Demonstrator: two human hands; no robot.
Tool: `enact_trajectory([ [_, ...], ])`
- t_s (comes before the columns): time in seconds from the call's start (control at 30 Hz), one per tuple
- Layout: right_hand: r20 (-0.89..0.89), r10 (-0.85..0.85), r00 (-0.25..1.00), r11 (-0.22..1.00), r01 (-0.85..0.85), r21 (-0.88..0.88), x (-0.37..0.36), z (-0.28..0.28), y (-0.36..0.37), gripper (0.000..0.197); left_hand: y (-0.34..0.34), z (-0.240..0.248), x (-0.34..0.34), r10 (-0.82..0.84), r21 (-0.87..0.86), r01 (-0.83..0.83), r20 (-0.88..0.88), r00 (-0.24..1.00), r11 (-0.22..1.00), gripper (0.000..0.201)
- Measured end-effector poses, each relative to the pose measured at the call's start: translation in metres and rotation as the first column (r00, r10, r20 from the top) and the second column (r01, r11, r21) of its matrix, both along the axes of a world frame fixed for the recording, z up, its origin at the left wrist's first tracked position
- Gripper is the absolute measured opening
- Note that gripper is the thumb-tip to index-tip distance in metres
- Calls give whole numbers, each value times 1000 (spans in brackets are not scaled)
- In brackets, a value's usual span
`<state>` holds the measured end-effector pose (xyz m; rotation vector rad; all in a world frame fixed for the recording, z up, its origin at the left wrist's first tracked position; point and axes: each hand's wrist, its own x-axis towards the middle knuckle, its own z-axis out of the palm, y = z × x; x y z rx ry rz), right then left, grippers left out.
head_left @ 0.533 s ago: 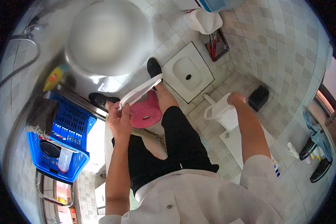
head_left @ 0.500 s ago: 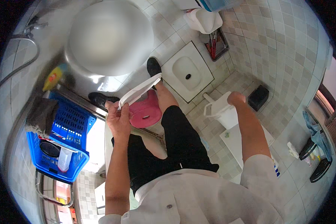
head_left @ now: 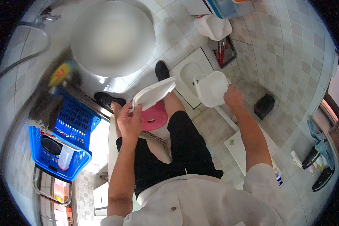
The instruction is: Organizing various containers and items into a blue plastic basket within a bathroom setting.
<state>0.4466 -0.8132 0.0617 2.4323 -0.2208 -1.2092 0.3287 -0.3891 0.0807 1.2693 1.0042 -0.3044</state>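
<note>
In my left hand [head_left: 129,121] is a shallow white plastic lid [head_left: 153,94], pinched at its near end between thumb and fingers and held at a tilt. It hangs above a pink plastic stool [head_left: 153,118] between my legs. My right hand [head_left: 234,97] is closed on the right rim of a white plastic bin [head_left: 213,90], whose open inside shows. This bin covers part of the squat toilet [head_left: 188,69] in the floor. The fingers of my right hand are partly hidden by the hand itself.
At the far left stands a large round metal basin [head_left: 113,39]. A blue basket [head_left: 77,124] with a dark cloth is at left. Another white bin [head_left: 214,27] and a dark tray [head_left: 232,54] sit by the wall. A black box [head_left: 264,106] lies right; a white board [head_left: 239,147] is nearer.
My right hand has brought the white bin forward and left, from beside the toilet to over its edge. My left hand has shifted right, and the lid now shows more of its face.
</note>
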Motion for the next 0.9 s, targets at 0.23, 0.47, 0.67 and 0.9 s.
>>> enact_trajectory([
  [0.23, 206, 55, 977, 955, -112, 274, 4, -3, 103, 37, -19, 19, 20, -63, 44, 61, 41, 997, 997, 16],
  [0.47, 182, -55, 982, 818, -60, 572, 0, -1, 167, 39, -29, 15, 24, -150, 184, 152, -21, 988, 971, 17],
  [0.67, 260, -167, 951, 677, -81, 731, -19, 1, 192, 39, -29, 6, 25, -310, 378, 339, -138, 941, 861, 25],
  [0.9, 161, -260, 952, 534, 3, 845, -26, 15, 206, 43, -28, -15, 23, -384, 357, 435, -208, 900, 827, 35],
])
